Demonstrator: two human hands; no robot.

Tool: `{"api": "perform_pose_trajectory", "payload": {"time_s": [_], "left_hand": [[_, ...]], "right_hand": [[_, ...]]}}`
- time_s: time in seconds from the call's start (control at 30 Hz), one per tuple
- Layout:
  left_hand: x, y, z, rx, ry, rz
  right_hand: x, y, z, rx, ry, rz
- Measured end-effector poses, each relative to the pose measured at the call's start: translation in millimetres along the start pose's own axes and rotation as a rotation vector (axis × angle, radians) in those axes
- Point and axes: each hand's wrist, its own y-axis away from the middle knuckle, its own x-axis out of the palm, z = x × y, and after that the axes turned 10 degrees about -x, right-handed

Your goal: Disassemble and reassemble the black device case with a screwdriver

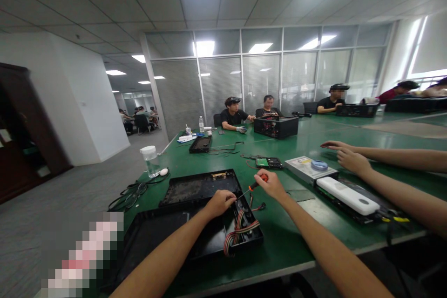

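A red and black screwdriver [259, 181] is gripped in my right hand [271, 185], its shaft slanting down to the left. Its tip reaches the fingertips of my left hand [220, 202], which are pinched together at the edge of a black metal panel [153, 226]. Whether those fingers hold anything small is hidden. Striped ribbon cables [239, 230] lie bundled over the panel's right end. Directly behind it rests a second black panel [195, 187] with a brass-coloured piece near its far edge.
On the right lie an optical drive [303, 170] with a blue round tin [319, 165], and a long white device [347, 195]. Another person's hands [351, 158] hover there. A green circuit board [268, 162] sits ahead; a water jar [150, 160] and black cables [131, 194] stand left.
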Motion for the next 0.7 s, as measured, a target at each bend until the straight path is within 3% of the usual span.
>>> {"api": "perform_pose_trajectory", "payload": {"time_s": [0.13, 0.3, 0.47, 0.7], "left_hand": [[0.5, -0.5, 1.6, 0.013, 0.004, 0.002], [0.3, -0.1, 2.8, 0.019, -0.006, -0.007], [0.6, -0.1, 2.3, 0.018, -0.006, -0.006], [0.7, -0.6, 4.8, 0.019, 0.008, 0.014]], "right_hand": [[3.6, 1.3, 1.0, -0.011, 0.004, 0.023], [3.7, 0.6, 0.8, 0.008, -0.004, -0.047], [1.4, 0.4, 4.0, -0.006, 0.009, 0.016], [1.4, 1.1, 4.3, -0.007, 0.015, 0.009]]}}
